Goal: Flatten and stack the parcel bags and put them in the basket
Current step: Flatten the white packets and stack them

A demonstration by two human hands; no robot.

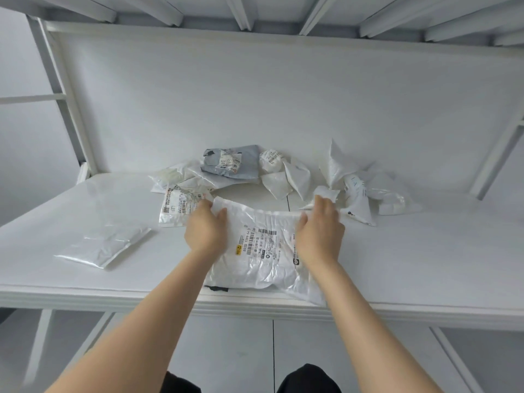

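Grip: my left hand (205, 226) pinches the far-left corner of the labelled parcel bag (255, 251), my right hand (319, 234) the far-right. Bag lies on the desk (425, 265) between them, long axis away from me; crumpled bags (232, 165) just beyond, flattened bag (105, 246) well left.

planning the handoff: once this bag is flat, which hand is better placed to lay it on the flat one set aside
Probably left: the flattened bag lies nearer the left hand; the right hand would have to cross the labelled parcel bag.
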